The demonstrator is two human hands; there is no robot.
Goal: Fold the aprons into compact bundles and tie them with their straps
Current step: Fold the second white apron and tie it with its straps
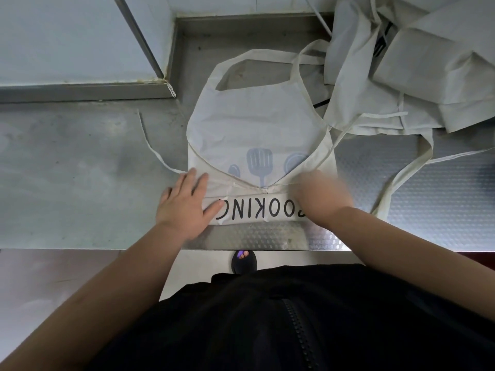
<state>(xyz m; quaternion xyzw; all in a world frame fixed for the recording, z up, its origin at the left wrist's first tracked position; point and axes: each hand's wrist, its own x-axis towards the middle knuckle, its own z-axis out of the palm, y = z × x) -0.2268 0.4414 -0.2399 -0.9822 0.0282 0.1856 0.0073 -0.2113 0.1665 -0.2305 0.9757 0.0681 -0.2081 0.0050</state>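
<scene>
Apron (254, 124), cream cloth, lies flat on the table (80, 170) straight ahead of the person, and both grips rest on its near edge. The left grip (184, 207), a bare hand, lies palm down with its fingers straight and spread, pressing the left end of the folded band (257, 210) that runs along the apron's 6 o'clock side. The right grip (321, 196) sits on the band's right end. It is smeared by motion blur, so I cannot tell whether its fingers are apart or pinched on cloth.

Between the two grips the band shows black letters reading COOKING, upside down from this view. At 12 o'clock of the band, the apron's two side flaps are folded in on a slant and meet at the middle. A blue printed spatula (259, 162) shows in the gap between them. Farther toward 12 o'clock the neck loop (257, 54) lies open on the metal.

A thin strap (152, 148) trails from beside the left grip toward 10 o'clock. A wider strap (401, 178) loops on the embossed part of the table at 3 o'clock of the right grip; which apron it belongs to is unclear. A pile of other aprons (415, 76) is heaped at 1 o'clock, touching the flat apron's right shoulder.
</scene>
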